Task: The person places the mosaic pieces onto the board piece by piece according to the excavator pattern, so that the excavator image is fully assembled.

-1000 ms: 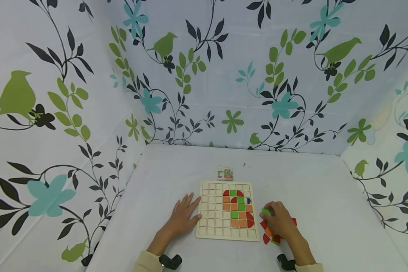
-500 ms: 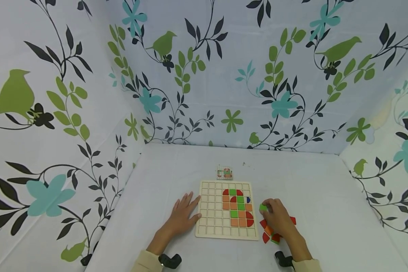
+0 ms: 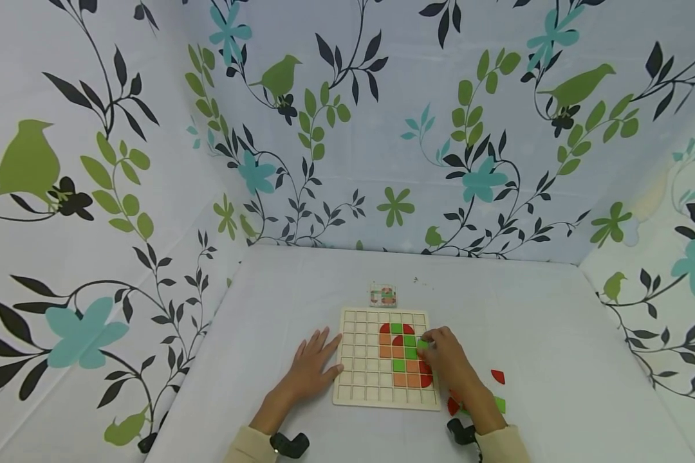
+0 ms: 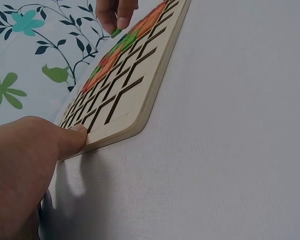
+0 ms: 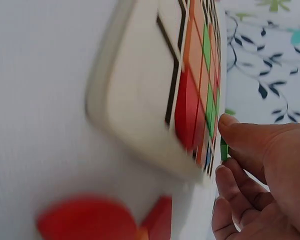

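A pale wooden grid board (image 3: 361, 382) lies on the table, its right half partly filled with red, green and orange pieces. My left hand (image 3: 309, 370) lies spread at the board's left side, and in the left wrist view its thumb (image 4: 76, 137) touches the rim. Over the board's right edge, my right hand (image 3: 450, 357) pinches a small green piece (image 5: 224, 150) between thumb and fingertips. That piece is close above the right-hand column of cells. The blue piece's cell is mostly hidden by the fingers in the head view.
A small pattern card (image 3: 383, 296) lies just beyond the board. Right of the board are loose pieces, among them a red one (image 3: 498, 376) and a green one (image 3: 500, 404), partly hidden under the right forearm. Patterned cloth (image 3: 394, 128) hangs around the table.
My right hand has carried the green piece from the loose pieces up and left to the board's right edge. The left hand stays where it was.
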`<state>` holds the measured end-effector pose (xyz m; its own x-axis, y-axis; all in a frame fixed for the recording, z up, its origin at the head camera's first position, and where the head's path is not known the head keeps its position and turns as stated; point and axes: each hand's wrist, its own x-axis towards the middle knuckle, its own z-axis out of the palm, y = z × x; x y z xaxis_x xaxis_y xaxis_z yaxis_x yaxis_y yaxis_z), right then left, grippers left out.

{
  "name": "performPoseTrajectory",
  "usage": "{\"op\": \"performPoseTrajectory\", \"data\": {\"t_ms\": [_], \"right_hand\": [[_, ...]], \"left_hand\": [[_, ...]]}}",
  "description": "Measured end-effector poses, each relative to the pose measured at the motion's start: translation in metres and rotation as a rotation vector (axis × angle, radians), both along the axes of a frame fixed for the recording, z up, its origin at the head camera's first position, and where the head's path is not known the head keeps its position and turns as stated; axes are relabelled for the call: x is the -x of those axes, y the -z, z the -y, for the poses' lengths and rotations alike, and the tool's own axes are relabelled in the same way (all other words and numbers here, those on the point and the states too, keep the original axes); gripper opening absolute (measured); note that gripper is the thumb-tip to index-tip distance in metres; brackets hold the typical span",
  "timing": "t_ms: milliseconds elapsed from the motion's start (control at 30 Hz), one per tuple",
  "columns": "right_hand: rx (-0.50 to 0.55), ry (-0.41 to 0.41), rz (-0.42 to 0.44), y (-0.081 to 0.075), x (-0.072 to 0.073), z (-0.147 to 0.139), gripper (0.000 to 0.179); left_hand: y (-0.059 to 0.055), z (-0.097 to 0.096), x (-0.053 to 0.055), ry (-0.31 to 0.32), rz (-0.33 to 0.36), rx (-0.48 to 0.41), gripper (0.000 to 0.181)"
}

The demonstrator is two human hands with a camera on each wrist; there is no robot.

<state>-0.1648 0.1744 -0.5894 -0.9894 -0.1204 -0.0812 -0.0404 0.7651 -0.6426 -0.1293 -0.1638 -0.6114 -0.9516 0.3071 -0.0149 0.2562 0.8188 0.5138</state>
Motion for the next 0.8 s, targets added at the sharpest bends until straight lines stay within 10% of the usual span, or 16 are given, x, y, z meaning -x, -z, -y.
{"op": "performPoseTrajectory", "data": {"t_ms": [433, 800], "right_hand": [[-0.011, -0.261, -0.155, -0.001, -0.029, 0.054, 0.022], [-0.102, -0.307, -0.238, 0.005, -0.030, 0.062, 0.018]], "left_hand": [[0.002, 0.001, 0.001, -0.004, 0.006, 0.019, 0.066], [0.004, 0.000, 0.001, 0.001, 0.013, -0.003, 0.065]]}}
